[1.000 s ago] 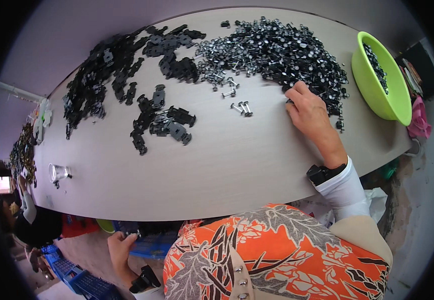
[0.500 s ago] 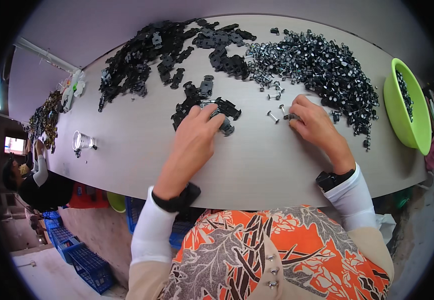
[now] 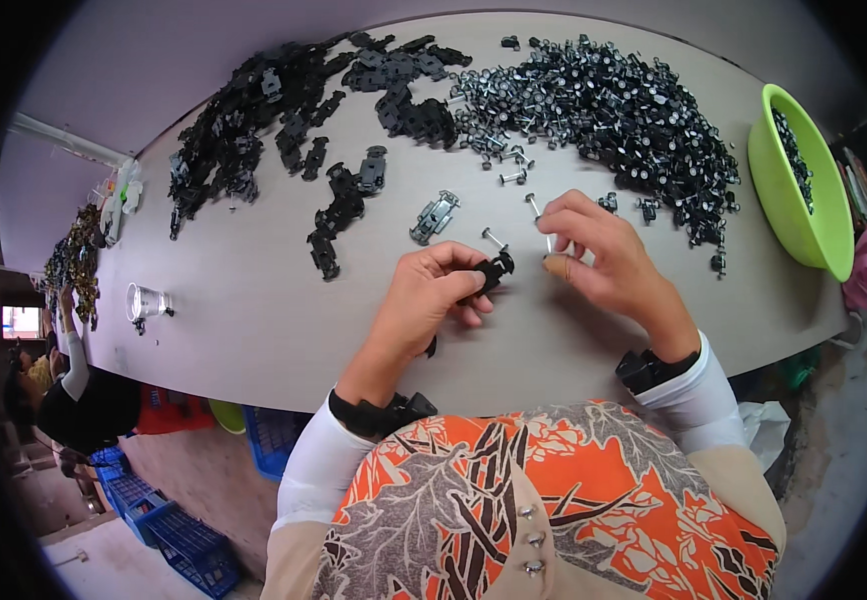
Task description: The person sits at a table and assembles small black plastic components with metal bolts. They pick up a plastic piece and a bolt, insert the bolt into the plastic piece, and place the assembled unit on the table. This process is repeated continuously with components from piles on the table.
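My left hand (image 3: 432, 300) is closed around a small black plastic chassis piece (image 3: 494, 271), held just above the table. My right hand (image 3: 604, 262) pinches a thin metal axle with small wheels (image 3: 544, 222) between thumb and fingers, close to the right of the black piece. A grey chassis piece (image 3: 435, 217) and another loose axle (image 3: 495, 238) lie on the table just beyond my hands.
A long heap of black plastic pieces (image 3: 294, 100) spreads across the far left of the beige table (image 3: 254, 320); a large pile of metal wheel axles (image 3: 614, 105) lies far right. A green bowl (image 3: 804, 200) stands at right. A clear cup (image 3: 144, 301) and another person (image 3: 69, 390) are left.
My left hand came up from below the table, reached to the black pieces, and now holds one near me. My right hand drew back from the axle pile with an axle.
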Motion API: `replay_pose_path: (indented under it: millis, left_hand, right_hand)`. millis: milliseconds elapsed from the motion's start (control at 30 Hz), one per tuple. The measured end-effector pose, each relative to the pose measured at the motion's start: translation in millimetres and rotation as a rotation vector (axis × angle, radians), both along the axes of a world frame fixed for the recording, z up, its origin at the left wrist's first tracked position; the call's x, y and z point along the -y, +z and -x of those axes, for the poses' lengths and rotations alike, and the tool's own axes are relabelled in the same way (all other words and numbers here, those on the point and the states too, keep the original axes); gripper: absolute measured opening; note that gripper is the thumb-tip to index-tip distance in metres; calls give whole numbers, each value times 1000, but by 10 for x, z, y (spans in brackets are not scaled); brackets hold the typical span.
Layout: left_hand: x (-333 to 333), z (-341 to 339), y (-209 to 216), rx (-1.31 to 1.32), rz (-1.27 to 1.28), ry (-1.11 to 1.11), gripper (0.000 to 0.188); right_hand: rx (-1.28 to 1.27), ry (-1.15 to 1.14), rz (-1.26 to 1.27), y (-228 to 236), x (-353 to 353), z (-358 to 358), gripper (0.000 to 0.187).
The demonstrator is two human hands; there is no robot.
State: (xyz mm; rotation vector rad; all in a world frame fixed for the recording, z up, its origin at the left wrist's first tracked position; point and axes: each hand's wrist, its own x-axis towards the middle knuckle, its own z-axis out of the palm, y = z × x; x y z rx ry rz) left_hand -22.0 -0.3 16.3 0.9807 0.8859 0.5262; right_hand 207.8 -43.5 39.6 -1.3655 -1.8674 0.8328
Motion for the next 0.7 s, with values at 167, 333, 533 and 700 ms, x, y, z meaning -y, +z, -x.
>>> replay_pose_path:
  millis: [167, 333, 533, 700]
  left_hand:
    - [53, -50, -60, 241, 259, -62, 16]
    - [49, -44, -123, 247, 271, -108, 15]
    - [78, -18, -108, 299, 331, -201, 14]
    - [87, -36, -113, 321, 337, -272, 15]
  right_hand:
    - [31, 131, -366, -79, 144, 228, 42]
    - [23, 107, -390, -160, 237, 282, 47]
    - [-87, 159, -479, -265, 304, 241, 42]
    - [-113, 165, -496, -294, 387, 241, 39]
